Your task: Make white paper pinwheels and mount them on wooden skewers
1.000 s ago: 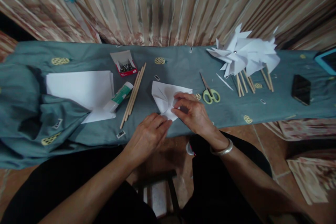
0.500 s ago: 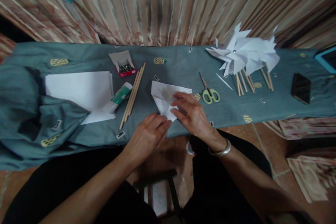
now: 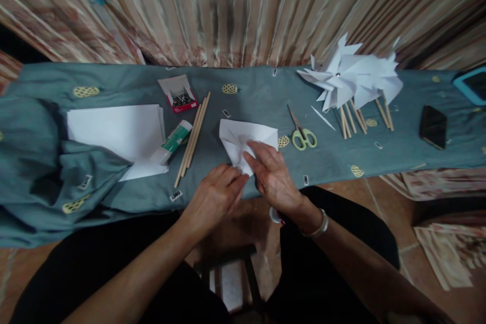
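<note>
Between the sticks [image 3: 193,136] and scissors [image 3: 299,130] lies the paper [image 3: 243,134], its near corner pinched by the left hand [image 3: 216,193], the right hand [image 3: 276,181] on it with loose fingers, seemingly for folding, so the next press likely needs a steady pinch.

Sticks [image 3: 196,135] are lying left of the paper [image 3: 235,134], scissors [image 3: 299,130] right, pinwheels [image 3: 360,78] and phone [image 3: 433,126] farther right; pins [image 3: 182,100] are sitting in a box [image 3: 185,108] behind the glue [image 3: 175,140].
</note>
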